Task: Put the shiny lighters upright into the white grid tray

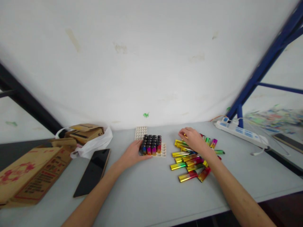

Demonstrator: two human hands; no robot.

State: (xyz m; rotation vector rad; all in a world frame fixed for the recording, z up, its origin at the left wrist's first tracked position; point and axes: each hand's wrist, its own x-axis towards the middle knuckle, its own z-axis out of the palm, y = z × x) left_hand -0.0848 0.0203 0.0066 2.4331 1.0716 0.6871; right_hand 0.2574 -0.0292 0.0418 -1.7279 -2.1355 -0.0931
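Black-topped, colourful lighters [152, 145] stand upright in rows in a white holed tray [163, 150], filling all but its right-hand columns. My left hand [133, 154] is closed around the left end of this tray, thumb along the near side and fingers at the left and far side. My right hand [193, 139] reaches over the far left part of a loose pile of shiny lighters [189, 160]. Its fingers are bent into a pinch, with a bit of yellow lighter showing between them; the rest is hidden by the hand.
A second holed tray [141, 131] lies behind the first, near the wall. To the left are a dark phone-like slab [92, 171], a white plastic bag [94, 145] and cardboard boxes [40, 173]. At the back right lies a power strip [241, 134] with cables.
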